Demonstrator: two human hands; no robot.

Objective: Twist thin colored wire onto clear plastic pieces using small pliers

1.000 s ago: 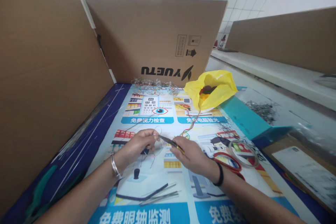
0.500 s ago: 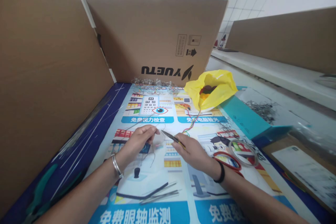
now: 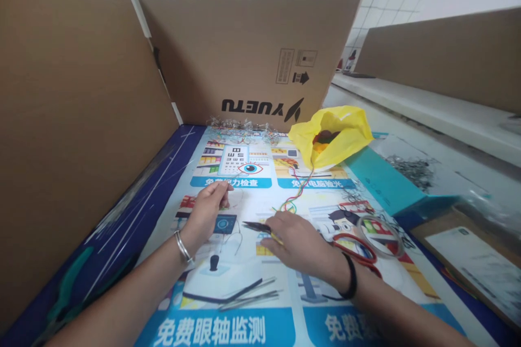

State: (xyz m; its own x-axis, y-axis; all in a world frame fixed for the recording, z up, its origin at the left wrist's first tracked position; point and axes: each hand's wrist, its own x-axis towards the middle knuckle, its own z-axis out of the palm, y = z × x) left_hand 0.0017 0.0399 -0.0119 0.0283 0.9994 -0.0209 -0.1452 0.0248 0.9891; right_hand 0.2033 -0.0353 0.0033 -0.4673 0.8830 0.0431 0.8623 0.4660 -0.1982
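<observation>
My left hand (image 3: 208, 209) is closed in a pinch over the printed sheet, with a fine thin wire at its fingertips, hard to make out. My right hand (image 3: 299, 238) grips a small pair of pointed pliers (image 3: 255, 226) with yellow handles; the jaws point left towards my left hand and stand apart from it. Below and between the hands, a thin curved wire (image 3: 240, 239) shows against the sheet. Red, yellow and green strands (image 3: 290, 203) lie just beyond my right hand. Several straight thin rods (image 3: 252, 294) lie nearer to me.
Cardboard panels (image 3: 244, 54) stand at the back and left. A yellow bag (image 3: 345, 138), red-handled scissors (image 3: 358, 246) and a roll of clear tape (image 3: 380, 236) are on the right. Green-handled pliers (image 3: 69, 287) lie at left. Tangled wire (image 3: 244, 127) lines the back edge.
My right hand has turned and come down slightly, carrying the plier tips left and lower. My left hand has moved up and left, widening the gap to the pliers.
</observation>
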